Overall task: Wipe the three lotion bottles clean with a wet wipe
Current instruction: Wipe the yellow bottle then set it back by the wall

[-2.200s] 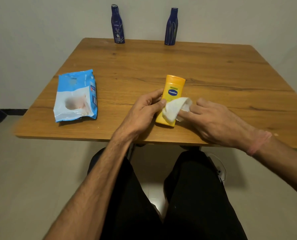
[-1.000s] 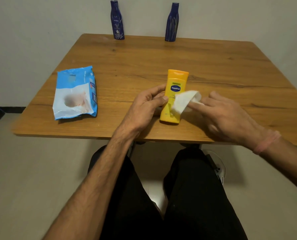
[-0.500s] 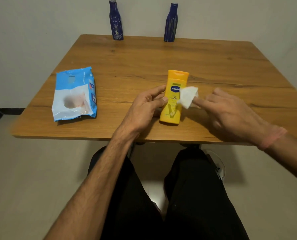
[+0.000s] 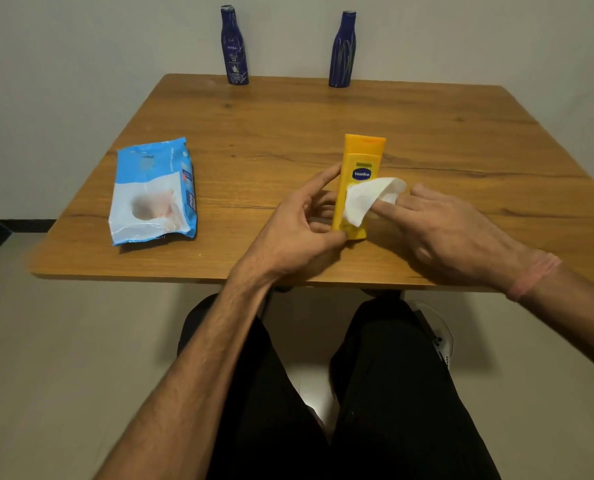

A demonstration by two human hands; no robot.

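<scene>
A yellow Vaseline lotion bottle (image 4: 360, 157) stands cap-down near the table's front edge. My left hand (image 4: 300, 233) grips its lower part, thumb on the front and fingers along its left side. My right hand (image 4: 451, 230) holds a white wet wipe (image 4: 368, 197) and presses it against the bottle's front, just under the label. Two dark blue lotion bottles stand upright at the table's far edge by the wall, one on the left (image 4: 234, 46) and one on the right (image 4: 342, 50). Neither hand is near them.
A blue and white wet wipe pack (image 4: 153, 192) lies flat on the left of the wooden table (image 4: 323, 126). My legs in black trousers show below the front edge. A wall rises right behind the table.
My right hand brought the wipe back from the bottle's right side onto its front and lower down. My left thumb slid down to the bottle's lower front. The blue bottles and pack stayed put.
</scene>
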